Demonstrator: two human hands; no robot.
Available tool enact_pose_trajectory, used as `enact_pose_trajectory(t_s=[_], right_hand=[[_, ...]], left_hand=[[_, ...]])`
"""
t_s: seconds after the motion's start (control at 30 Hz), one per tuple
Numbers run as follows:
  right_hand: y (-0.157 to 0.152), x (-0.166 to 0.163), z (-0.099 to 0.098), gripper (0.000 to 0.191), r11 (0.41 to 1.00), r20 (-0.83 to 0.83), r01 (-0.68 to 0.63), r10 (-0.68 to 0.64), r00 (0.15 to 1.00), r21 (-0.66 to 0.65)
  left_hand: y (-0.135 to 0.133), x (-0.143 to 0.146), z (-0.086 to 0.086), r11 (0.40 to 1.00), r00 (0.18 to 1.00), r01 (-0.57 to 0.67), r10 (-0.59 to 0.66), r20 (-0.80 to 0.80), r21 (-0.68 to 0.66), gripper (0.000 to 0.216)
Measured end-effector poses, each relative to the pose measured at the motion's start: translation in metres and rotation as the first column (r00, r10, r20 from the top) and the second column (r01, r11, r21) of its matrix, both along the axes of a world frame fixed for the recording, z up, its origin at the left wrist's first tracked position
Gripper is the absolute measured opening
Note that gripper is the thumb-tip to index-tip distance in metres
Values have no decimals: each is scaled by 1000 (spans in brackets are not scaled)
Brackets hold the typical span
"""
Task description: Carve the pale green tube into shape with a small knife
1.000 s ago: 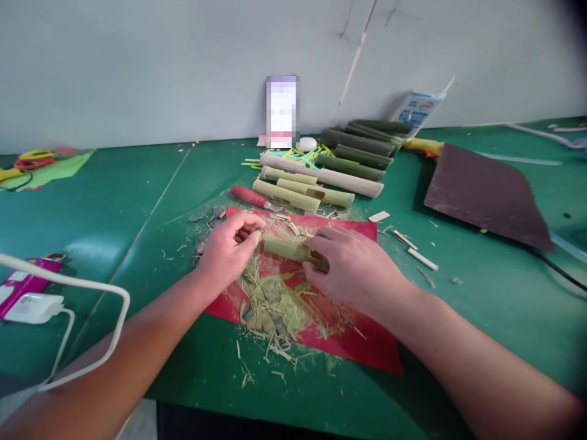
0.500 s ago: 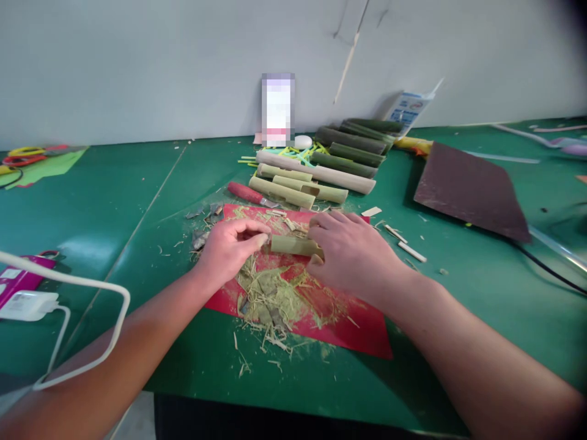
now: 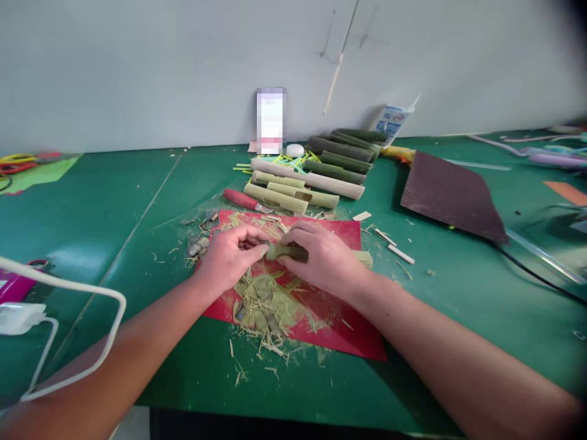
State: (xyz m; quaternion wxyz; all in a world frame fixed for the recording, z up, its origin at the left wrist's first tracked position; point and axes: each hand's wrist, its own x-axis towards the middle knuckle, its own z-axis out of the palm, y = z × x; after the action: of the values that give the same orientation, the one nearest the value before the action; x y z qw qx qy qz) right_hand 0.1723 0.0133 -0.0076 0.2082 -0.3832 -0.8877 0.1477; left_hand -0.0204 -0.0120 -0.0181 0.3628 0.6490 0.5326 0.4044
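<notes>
The green table filled the lower field and bore the red sheet over which I worked; the dark board lay well apart, beyond my right forearm. My right hand was curled over the bamboo tube from above, thumb on the near side and fingers on the far side, gripping it. My left hand was half curled, thumb and forefinger almost together at the tube's left end; whether they had hold of the tube I could not tell. The tube lay above the sheet between and beneath my hands, its long axis running left to right, nearly level, its right end emerging past my right hand and its left end nearest my left fingertips. Pale bamboo lengths lay just beyond, outside the space between my hands, with the red-handled blade to their left. Shavings were heaped on the near side of the tube. Smallest, something dark showed at my left fingertips, too small to identify.
</notes>
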Motion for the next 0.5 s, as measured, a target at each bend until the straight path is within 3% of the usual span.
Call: enact_pose_trajectory(t_s=[0.3, 0.5], right_hand=[[8, 2, 0, 17, 999, -27, -13, 12, 1000, -35], [10, 1, 0, 13, 999, -11, -22, 22, 1000, -23]], left_hand=[[-1, -2, 1, 1000, 996, 17, -16, -92, 12, 9], [-1, 0, -3, 999, 998, -22, 25, -58, 42, 17]])
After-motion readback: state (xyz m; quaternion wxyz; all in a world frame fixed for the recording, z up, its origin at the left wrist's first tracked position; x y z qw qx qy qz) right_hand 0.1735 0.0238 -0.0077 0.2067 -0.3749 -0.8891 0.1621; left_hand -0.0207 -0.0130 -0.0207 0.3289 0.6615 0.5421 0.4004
